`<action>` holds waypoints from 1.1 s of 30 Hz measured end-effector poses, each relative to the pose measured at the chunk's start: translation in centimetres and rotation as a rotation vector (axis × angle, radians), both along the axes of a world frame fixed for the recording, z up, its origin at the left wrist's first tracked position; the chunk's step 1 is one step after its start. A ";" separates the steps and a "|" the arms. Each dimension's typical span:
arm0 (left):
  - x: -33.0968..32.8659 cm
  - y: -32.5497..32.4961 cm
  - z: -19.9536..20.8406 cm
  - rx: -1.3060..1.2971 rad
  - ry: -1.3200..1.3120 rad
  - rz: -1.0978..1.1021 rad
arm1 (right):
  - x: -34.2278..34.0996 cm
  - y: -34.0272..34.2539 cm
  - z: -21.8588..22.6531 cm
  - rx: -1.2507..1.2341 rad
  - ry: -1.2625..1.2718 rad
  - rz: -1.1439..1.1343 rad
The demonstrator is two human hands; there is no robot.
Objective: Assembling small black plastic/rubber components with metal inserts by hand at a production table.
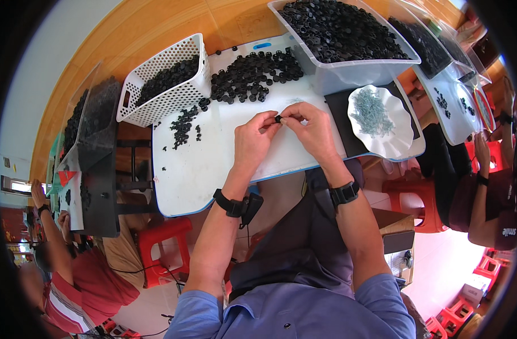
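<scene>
My left hand [254,137] and my right hand [311,129] meet over the middle of the white table [213,169]. Between their fingertips is a small black plastic part [278,118], pinched from both sides; its finer shape is too small to make out. Just beyond my hands lies a loose spread of black round parts [252,76]. Smaller black pieces [183,127] form a pile to the left. At my right, a white scalloped plate [402,141] carries a heap of thin grey-green pieces [373,112] and rests on a black mat [343,127].
A white perforated basket [204,70] of black parts stands at the back left. A large clear bin [349,76] full of them is at the back right. People sit at tables on both sides, near a red stool [165,248] and another red stool [416,198].
</scene>
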State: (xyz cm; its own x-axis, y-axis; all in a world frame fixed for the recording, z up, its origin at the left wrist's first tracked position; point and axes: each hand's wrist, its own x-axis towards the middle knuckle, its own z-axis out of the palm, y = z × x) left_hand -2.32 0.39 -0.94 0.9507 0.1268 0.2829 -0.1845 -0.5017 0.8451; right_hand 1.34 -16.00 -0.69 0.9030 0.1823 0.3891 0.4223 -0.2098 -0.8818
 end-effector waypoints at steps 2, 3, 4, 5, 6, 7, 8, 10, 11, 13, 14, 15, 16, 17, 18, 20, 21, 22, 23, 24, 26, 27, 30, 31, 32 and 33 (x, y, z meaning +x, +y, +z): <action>-0.1 0.2 0.0 -0.002 0.018 -0.004 | -0.1 0.0 -0.1 0.030 0.038 0.026; -0.1 0.1 0.2 -0.003 0.035 -0.012 | 0.0 -0.1 -0.2 0.028 0.038 0.028; -0.1 0.1 0.3 -0.005 0.035 -0.010 | 0.1 -0.1 -0.5 0.071 0.076 0.043; -0.1 0.1 0.5 -0.016 0.063 -0.006 | 0.2 -0.2 -0.7 0.115 0.115 0.059; -0.1 0.0 0.6 -0.029 0.091 -0.004 | 0.2 -0.3 -0.8 0.111 0.116 0.059; -0.1 -0.2 0.7 -0.033 0.091 -0.003 | 0.3 -0.3 -0.9 0.136 0.170 0.064; -0.1 -0.3 0.8 -0.028 0.091 0.005 | 0.3 -0.4 -1.0 0.161 0.224 0.068; -0.2 -0.2 0.8 -0.024 0.090 0.018 | 0.4 -0.3 -0.9 0.154 0.225 0.067; -0.2 -0.1 0.7 -0.030 0.081 0.000 | 0.4 -0.3 -0.9 0.148 0.225 0.063; -0.1 -0.1 0.6 -0.039 0.071 -0.020 | 0.5 -0.3 -1.0 0.152 0.235 0.062; -0.1 -0.1 0.6 -0.035 0.075 -0.026 | 0.5 -0.4 -1.0 0.158 0.244 0.061; -0.1 0.0 0.5 -0.030 0.080 -0.029 | 0.5 -0.3 -0.8 0.156 0.245 0.063; -0.1 0.1 0.4 -0.031 0.080 -0.027 | 0.3 -0.2 -0.6 0.154 0.237 0.058; -0.1 0.2 0.3 -0.055 0.084 -0.026 | 0.2 -0.2 -0.4 0.152 0.229 0.053; -0.1 0.2 0.4 -0.079 0.088 -0.027 | 0.2 -0.2 -0.2 0.151 0.229 0.053; -0.2 0.2 0.6 -0.067 0.084 -0.034 | 0.0 -0.3 0.1 0.104 0.180 0.049; -0.2 0.1 0.7 -0.055 0.080 -0.043 | 0.0 -0.4 0.0 0.102 0.179 0.047; -0.1 0.1 0.9 -0.057 0.080 -0.046 | 0.1 -0.5 -0.1 0.117 0.181 0.054; -0.1 0.1 1.1 -0.041 0.114 -0.047 | 0.1 -0.6 -0.2 0.131 0.183 0.061; -0.1 0.1 1.2 -0.023 0.148 -0.046 | 0.1 -0.6 -0.3 0.131 0.183 0.060; -0.1 0.0 1.3 -0.038 0.154 -0.050 | 0.2 -0.7 -0.5 0.129 0.162 0.069; -0.1 0.1 1.3 -0.051 0.159 -0.051 | 0.1 -0.6 -0.3 0.130 0.162 0.068; -0.1 0.2 1.3 -0.091 0.159 -0.067 | -0.1 -0.4 0.0 0.141 0.161 0.068; -0.1 0.2 1.3 -0.090 0.160 -0.069 | -0.2 -0.4 0.0 0.137 0.149 0.061; -0.1 0.2 1.2 -0.104 0.153 -0.076 | -0.2 -0.3 0.1 0.132 0.137 0.053; -0.1 0.2 1.2 -0.119 0.147 -0.084 | -0.2 -0.3 0.1 0.133 0.137 0.050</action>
